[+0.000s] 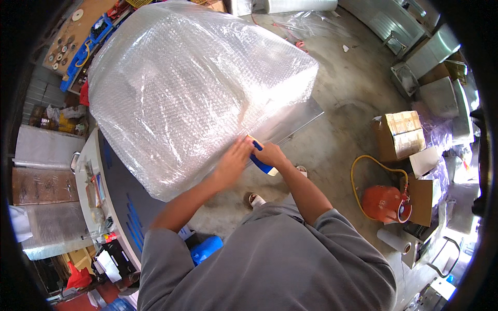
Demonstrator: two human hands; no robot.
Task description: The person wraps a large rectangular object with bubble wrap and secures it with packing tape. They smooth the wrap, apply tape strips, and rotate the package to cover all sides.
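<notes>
A large boxy object wrapped in clear bubble wrap (192, 88) fills the middle of the head view, resting partly on a dark table (122, 197). My left hand (232, 161) lies flat with its fingers together on the wrap's lower right edge. Just to its right, my right hand (270, 154) is closed around a blue-handled tape dispenser (261, 159), which is pressed against the same edge. Both forearms reach up from a grey shirt at the bottom.
An orange gas cylinder (384, 202) with a yellow hose sits on the concrete floor at right, near cardboard boxes (402, 135). A cluttered workbench (78, 41) stands at upper left. A roll of white material (392, 240) lies at lower right.
</notes>
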